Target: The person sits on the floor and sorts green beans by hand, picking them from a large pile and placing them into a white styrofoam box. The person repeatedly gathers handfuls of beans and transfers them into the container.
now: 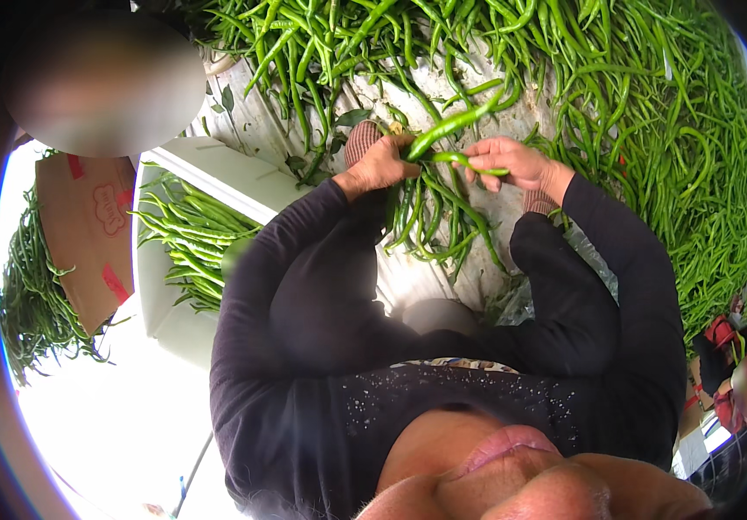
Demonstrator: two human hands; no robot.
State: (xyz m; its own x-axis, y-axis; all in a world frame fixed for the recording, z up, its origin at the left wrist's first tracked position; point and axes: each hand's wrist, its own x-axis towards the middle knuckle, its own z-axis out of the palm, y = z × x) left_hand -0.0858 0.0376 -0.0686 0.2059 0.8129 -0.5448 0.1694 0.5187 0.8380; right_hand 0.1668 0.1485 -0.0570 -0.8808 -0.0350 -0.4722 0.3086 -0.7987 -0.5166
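My left hand [378,166] is closed around a long green chili pepper [456,126], which slants up and away to the right. Between the thumb and fingers of my right hand [516,163] is another chili pepper [482,168], its other end reaching toward my left fingers. Below both hands, between my legs, lies a small bunch of loose chili peppers [432,217] on a pale, soiled sheet [382,97]. Part of that bunch is hidden behind my left hand.
A large heap of chili peppers [685,199] spreads across the far side and right. At my left stands a white foam box [208,169] holding lined-up chili peppers [200,247]. Beyond it are a cardboard box [83,230] and darker peppers [31,295].
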